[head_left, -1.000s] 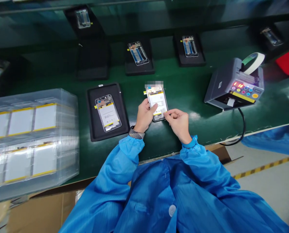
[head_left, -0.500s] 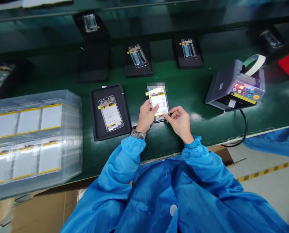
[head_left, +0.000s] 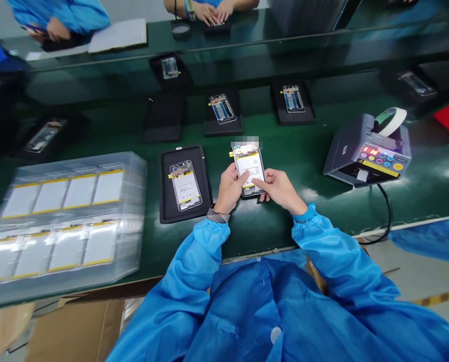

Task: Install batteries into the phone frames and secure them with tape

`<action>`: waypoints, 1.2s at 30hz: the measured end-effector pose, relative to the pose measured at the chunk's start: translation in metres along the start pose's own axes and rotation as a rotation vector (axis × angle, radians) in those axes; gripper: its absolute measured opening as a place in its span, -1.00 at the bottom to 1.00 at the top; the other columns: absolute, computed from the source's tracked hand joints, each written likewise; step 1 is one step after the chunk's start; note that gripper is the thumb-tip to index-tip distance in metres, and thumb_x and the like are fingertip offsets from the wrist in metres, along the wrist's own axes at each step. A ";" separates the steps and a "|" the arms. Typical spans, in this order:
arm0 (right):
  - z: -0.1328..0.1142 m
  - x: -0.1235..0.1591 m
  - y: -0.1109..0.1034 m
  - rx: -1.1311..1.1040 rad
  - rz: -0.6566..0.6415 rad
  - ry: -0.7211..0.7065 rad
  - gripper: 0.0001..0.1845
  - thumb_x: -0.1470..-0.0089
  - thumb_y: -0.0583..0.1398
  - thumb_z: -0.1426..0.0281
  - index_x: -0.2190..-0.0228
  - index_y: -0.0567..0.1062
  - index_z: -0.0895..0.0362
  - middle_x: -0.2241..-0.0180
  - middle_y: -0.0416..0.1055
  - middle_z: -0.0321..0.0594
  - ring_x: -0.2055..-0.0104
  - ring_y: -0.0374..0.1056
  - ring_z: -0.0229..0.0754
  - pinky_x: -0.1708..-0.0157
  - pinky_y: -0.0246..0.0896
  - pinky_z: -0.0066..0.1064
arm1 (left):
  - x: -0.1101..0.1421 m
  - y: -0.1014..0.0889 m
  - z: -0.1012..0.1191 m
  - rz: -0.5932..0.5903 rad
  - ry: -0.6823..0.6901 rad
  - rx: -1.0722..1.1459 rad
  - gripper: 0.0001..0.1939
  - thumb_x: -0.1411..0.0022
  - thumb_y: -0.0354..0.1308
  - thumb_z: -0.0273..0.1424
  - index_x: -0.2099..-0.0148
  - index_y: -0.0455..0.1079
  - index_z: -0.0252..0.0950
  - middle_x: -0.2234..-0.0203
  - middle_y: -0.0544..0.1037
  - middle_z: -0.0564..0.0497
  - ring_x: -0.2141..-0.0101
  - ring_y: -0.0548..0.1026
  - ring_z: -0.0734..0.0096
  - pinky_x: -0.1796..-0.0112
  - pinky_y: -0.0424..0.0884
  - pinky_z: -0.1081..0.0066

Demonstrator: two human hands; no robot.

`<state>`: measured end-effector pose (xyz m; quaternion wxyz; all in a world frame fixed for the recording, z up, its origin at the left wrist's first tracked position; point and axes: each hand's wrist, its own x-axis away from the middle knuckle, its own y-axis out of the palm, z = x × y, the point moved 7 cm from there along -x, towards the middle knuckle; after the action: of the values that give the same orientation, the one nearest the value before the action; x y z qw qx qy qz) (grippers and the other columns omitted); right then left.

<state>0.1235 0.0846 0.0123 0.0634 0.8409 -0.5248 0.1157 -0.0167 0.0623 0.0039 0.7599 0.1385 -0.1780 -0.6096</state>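
While my left hand [head_left: 230, 189] grips the phone frame [head_left: 246, 150] over the green tabletop [head_left: 292, 143], my right fingers [head_left: 260, 183] have slid in from its lower corner and now pinch closed on the edge of the battery [head_left: 250, 170].

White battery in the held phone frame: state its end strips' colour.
Yellow strips on the white battery, best seen in the head view.

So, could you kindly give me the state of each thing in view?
Silver phone frame with white battery: held in both hands
Left hand: gripping the frame's left edge
Right hand: fingertips on the frame's lower right corner
Grey tape dispenser: powered on, red display lit
Black rectangular tray: holding another phone frame
White batteries: wrapped in clear plastic
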 end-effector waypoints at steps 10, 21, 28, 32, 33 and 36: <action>-0.021 -0.038 0.035 0.006 -0.162 -0.080 -0.41 0.13 0.47 -0.02 0.41 0.34 0.12 0.60 0.51 -0.22 0.70 0.38 -0.24 0.81 0.09 -0.57 | -0.015 -0.030 0.035 0.088 0.047 -0.043 -0.50 -0.05 0.48 -0.28 0.01 0.44 -0.35 0.08 0.66 -0.21 0.01 0.61 0.02 -0.07 0.47 0.10; -0.050 -0.068 0.074 -0.029 -0.292 -0.019 -0.67 -0.22 0.35 0.21 0.28 0.41 0.20 0.58 0.54 -0.13 0.66 0.44 -0.22 0.78 0.17 -0.60 | -0.037 -0.048 0.091 0.030 0.089 -0.198 -0.42 0.08 0.53 -0.29 0.03 0.47 -0.40 0.08 0.65 -0.24 0.06 0.61 0.01 0.03 0.51 0.17; -0.070 -0.100 0.099 -0.106 -0.272 -0.055 -0.75 -0.28 0.30 0.27 0.23 0.43 0.21 0.59 0.52 -0.18 0.66 0.43 -0.23 0.76 0.20 -0.58 | -0.072 -0.068 0.128 0.001 0.026 -0.323 -0.55 0.03 0.47 -0.40 0.08 0.48 -0.43 0.24 0.67 -0.18 0.27 0.61 0.20 0.17 0.51 0.29; -0.078 -0.122 0.121 -0.033 -0.280 -0.078 -0.70 -0.18 0.39 0.34 0.21 0.38 0.17 0.57 0.53 -0.25 0.62 0.45 -0.24 0.73 0.22 -0.58 | -0.096 -0.089 0.143 0.021 -0.078 -0.394 -0.56 -0.02 0.45 -0.42 0.03 0.49 -0.42 0.21 0.66 -0.19 0.20 0.61 0.16 0.16 0.50 0.29; -0.080 -0.129 0.126 0.036 -0.280 -0.089 -0.70 -0.21 0.37 0.33 0.20 0.37 0.16 0.54 0.54 -0.26 0.60 0.46 -0.24 0.70 0.24 -0.57 | -0.102 -0.096 0.147 0.024 -0.106 -0.411 -0.57 -0.04 0.44 -0.43 0.04 0.50 -0.42 0.22 0.66 -0.19 0.20 0.61 0.15 0.17 0.50 0.29; -0.085 -0.155 0.134 0.270 -0.277 -0.123 -0.71 -0.34 0.23 0.17 0.12 0.37 0.13 0.43 0.59 -0.27 0.52 0.50 -0.24 0.60 0.33 -0.52 | -0.127 -0.124 0.160 0.030 -0.180 -0.471 -0.66 -0.05 0.44 -0.45 0.11 0.52 -0.42 0.27 0.66 -0.20 0.24 0.63 0.14 0.19 0.52 0.28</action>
<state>-0.0730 0.1799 0.0518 -0.0669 0.9114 -0.3868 0.1236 -0.2202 0.1598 0.0822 0.7614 -0.0997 -0.1001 -0.6327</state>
